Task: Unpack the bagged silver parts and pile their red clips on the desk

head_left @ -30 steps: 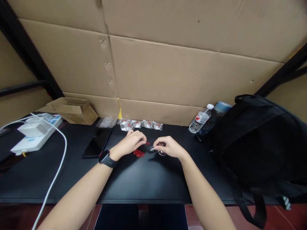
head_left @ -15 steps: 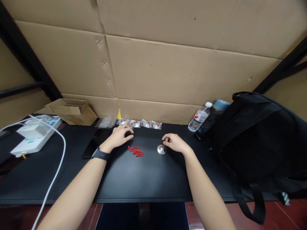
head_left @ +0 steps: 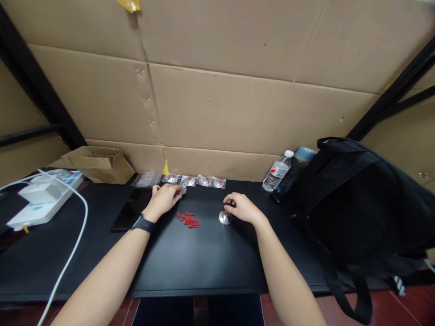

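- In the head view, my left hand (head_left: 163,201) is out toward the back, its fingers curled over a shiny packet (head_left: 182,190); I can't tell whether they pinch it or only rest on it.
- My right hand (head_left: 243,208) is at the domed silver disc (head_left: 224,218), thumb and forefinger apart; I can't tell if a fingertip touches the rim.
- Done, as I judge it: 4 clear packets (head_left: 205,180) lie in a row along the cardboard wall (head_left: 217,117), showing silver and red through the plastic. The packet under my left fingers may be a 5th.
- Left: 1 disc lies bare on the black tabletop (head_left: 197,265), with no cord visible on it.
- Red cords (head_left: 190,222) lie loose between my hands.
- Flat clear bags (head_left: 147,179) lie left of the row, looking unused.
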The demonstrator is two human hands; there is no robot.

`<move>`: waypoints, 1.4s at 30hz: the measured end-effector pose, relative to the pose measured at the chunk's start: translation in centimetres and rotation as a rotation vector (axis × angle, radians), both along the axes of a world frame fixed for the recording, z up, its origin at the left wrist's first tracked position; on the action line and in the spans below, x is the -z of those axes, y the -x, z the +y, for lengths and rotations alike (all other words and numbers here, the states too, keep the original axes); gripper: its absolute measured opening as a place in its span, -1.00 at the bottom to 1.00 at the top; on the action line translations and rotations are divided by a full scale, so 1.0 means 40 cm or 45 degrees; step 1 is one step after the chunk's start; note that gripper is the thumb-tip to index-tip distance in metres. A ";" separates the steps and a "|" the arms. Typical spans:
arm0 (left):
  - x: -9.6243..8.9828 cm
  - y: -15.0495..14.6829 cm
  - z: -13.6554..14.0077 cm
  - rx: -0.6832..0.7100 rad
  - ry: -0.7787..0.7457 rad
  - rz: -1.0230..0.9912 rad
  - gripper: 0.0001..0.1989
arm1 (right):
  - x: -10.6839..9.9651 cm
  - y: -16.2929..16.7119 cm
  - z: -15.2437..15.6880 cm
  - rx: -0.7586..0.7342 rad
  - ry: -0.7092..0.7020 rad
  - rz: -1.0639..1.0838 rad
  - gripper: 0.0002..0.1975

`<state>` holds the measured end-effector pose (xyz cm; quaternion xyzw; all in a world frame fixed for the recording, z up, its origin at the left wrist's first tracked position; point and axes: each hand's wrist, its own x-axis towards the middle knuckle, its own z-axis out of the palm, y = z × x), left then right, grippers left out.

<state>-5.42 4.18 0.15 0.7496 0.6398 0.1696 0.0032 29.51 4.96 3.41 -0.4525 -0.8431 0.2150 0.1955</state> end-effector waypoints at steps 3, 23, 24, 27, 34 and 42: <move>-0.034 -0.027 -0.022 0.027 -0.077 -0.150 -0.72 | -0.005 0.032 -0.018 -0.036 -0.078 0.171 -0.82; -0.084 -0.221 -0.124 0.541 0.044 -0.967 -0.64 | 0.019 0.159 -0.086 0.085 0.245 1.074 -0.66; -0.082 -0.222 -0.125 0.548 0.055 -0.974 -0.64 | 0.020 0.160 -0.085 0.081 0.268 1.113 -0.66; -0.070 -0.223 -0.120 0.543 0.106 -1.083 -0.63 | 0.016 0.160 -0.084 0.044 0.298 1.180 -0.68; -0.036 -0.226 -0.097 0.546 0.313 -1.513 -0.53 | 0.010 0.159 -0.086 0.012 0.287 1.253 -0.74; -0.051 -0.225 -0.102 0.530 0.435 -1.659 -0.55 | 0.019 0.162 -0.087 0.074 0.198 1.218 -0.78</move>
